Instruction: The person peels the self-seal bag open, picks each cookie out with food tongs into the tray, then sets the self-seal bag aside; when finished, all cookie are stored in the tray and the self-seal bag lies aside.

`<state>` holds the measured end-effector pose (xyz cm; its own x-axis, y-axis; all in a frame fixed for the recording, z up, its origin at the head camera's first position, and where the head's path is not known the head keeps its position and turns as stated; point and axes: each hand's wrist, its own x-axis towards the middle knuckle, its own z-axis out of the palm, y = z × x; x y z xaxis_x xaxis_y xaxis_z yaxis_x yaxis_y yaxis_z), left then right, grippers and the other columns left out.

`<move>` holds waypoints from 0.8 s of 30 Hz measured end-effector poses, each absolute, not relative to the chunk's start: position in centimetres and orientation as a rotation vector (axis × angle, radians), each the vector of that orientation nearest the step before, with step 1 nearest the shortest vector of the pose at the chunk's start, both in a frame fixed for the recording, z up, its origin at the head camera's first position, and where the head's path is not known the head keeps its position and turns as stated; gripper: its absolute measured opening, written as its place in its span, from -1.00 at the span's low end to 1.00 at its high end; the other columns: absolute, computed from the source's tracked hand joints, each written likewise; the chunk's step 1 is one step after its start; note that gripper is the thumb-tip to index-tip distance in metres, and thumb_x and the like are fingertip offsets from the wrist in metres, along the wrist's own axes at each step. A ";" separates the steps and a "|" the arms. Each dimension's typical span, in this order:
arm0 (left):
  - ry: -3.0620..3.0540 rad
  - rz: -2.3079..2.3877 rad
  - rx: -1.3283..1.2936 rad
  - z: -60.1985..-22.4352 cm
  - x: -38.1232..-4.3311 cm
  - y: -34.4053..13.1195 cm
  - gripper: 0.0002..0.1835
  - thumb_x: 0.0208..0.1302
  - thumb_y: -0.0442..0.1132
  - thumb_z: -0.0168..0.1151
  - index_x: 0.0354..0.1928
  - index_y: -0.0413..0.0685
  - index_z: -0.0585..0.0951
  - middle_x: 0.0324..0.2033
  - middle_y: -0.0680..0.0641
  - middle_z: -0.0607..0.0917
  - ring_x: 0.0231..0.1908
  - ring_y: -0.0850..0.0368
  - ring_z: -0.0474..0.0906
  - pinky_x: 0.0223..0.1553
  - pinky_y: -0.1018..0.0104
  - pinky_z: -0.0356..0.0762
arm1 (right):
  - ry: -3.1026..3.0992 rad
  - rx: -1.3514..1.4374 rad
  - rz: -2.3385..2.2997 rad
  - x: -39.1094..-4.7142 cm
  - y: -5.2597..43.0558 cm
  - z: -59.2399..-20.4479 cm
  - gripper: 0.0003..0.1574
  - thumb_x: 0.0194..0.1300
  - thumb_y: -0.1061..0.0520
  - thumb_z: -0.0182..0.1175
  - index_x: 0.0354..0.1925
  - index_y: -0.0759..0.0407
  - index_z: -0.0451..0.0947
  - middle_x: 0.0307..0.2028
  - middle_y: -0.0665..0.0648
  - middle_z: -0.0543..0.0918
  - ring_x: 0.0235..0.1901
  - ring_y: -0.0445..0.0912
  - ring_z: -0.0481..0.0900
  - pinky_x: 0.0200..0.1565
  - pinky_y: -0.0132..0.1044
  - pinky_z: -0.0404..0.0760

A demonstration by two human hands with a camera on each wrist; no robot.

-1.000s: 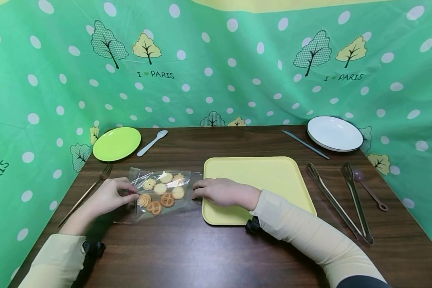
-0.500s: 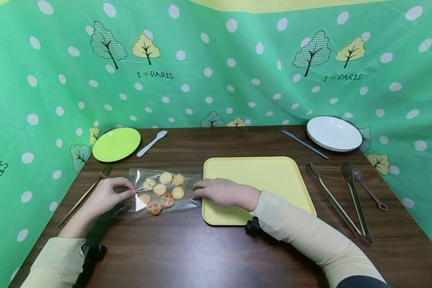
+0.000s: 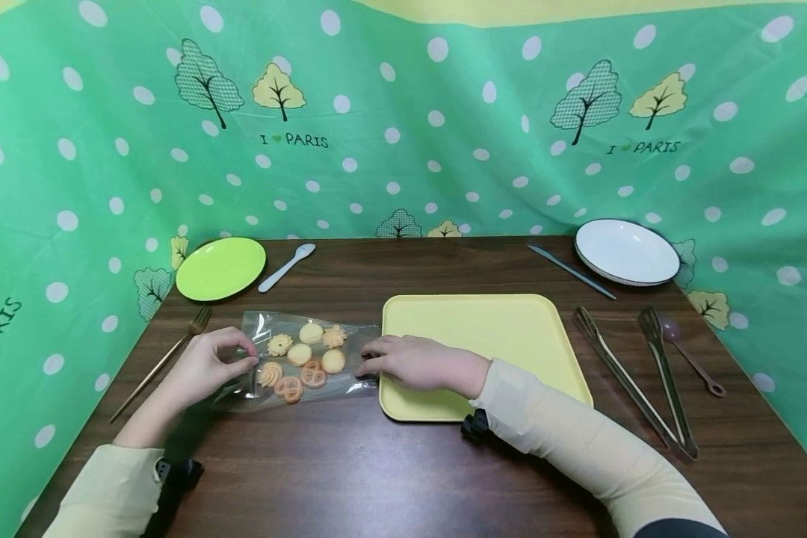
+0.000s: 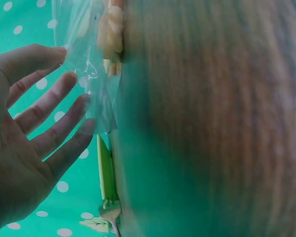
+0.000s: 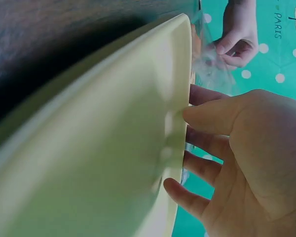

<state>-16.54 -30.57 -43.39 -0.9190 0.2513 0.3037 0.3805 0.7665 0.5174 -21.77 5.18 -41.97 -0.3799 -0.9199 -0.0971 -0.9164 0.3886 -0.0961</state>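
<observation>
A clear plastic bag (image 3: 350, 338) of several cookies (image 3: 300, 354), some pretzel-shaped, lies left of the yellow tray (image 3: 471, 317). My left hand (image 3: 205, 366) pinches film at the bag's left end between thumb and forefinger. In the left wrist view, that hand's (image 4: 34, 118) other fingers spread along the film. My right hand (image 3: 420, 362) reaches across the tray's left rim, holding the bag's right end with thumb and fingers. Seen from the right wrist, this hand (image 5: 251, 153) has its thumb at the tray's rim and its fingertips partly hidden beyond it.
At back left are a green plate (image 3: 220, 269) and a pale spoon (image 3: 286, 267), with a fork (image 3: 161, 364) nearer. On the right lie a white dish (image 3: 627, 252), a blue knife (image 3: 571, 272), metal tongs (image 3: 635, 381) and a purple spoon (image 3: 693, 355).
The left hand's pinch has shifted slightly back along the bag's left end, and the film's glints have changed. My right hand has barely moved; the bag and cookies stay in place.
</observation>
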 end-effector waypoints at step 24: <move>-2.765 -1.379 -0.359 -43.8 -16.5 -31.9 -0.97 0.20 -0.32 0.30 -0.32 -0.10 0.64 -0.29 -0.08 0.65 -0.19 0.28 0.52 -0.23 0.37 0.47 | 2.767 -1.556 -0.371 -19.9 10.6 -39.4 -0.52 0.30 0.17 0.14 0.19 -0.02 0.45 0.21 0.09 0.47 0.23 -0.01 0.39 0.23 -0.07 0.36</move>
